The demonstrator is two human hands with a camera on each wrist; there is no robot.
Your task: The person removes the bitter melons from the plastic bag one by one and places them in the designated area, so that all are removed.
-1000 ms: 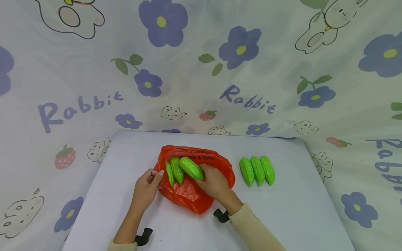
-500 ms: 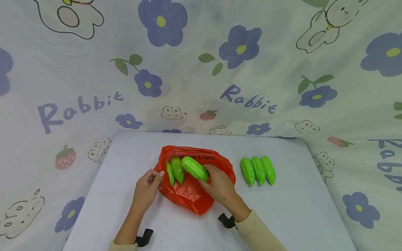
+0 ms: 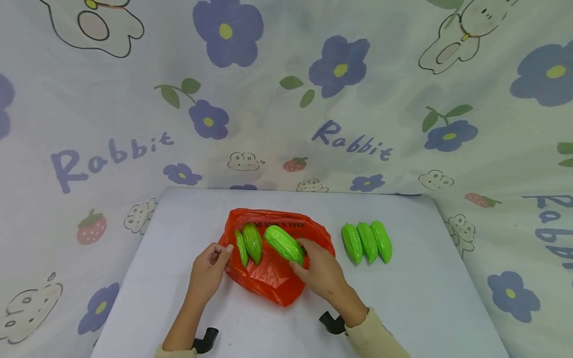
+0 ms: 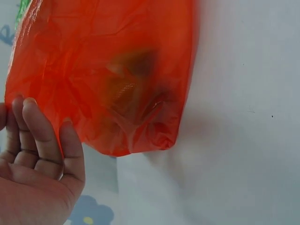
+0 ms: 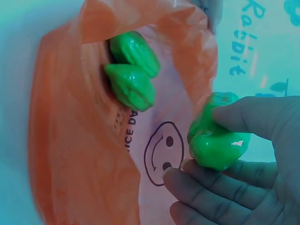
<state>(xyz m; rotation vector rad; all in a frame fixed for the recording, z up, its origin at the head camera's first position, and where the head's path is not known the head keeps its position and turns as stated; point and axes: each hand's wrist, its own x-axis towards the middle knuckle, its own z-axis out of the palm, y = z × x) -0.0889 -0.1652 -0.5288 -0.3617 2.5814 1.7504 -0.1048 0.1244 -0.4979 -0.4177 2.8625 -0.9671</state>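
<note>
A red plastic bag [image 3: 273,283] lies mouth open on the white table. My left hand [image 3: 208,268] pinches its left rim; in the left wrist view the fingers [image 4: 44,136] curve against the bag's outside. Over the mouth, my right hand [image 3: 326,276] holds a bright green bitter melon [image 3: 283,243] between thumb and fingers, tilted, its lower end toward the palm. Two more bitter melons, a plump one [image 3: 252,243] and one seen as a narrow strip [image 3: 241,249], lie inside at the left. In the right wrist view the held bitter melon [image 5: 218,147] hangs near a printed smiley.
To the bag's right, three green bitter melons [image 3: 367,242] lie side by side on the table [image 3: 429,293]. A cloth wall [image 3: 268,109] with flowers and rabbits rises behind the table. Black wrist mounts [image 3: 332,323] stick out beside both forearms.
My right hand has drawn the bitter melon rightward and slightly toward me, apart from the two others in the bag. The left hand has stayed at the rim.
</note>
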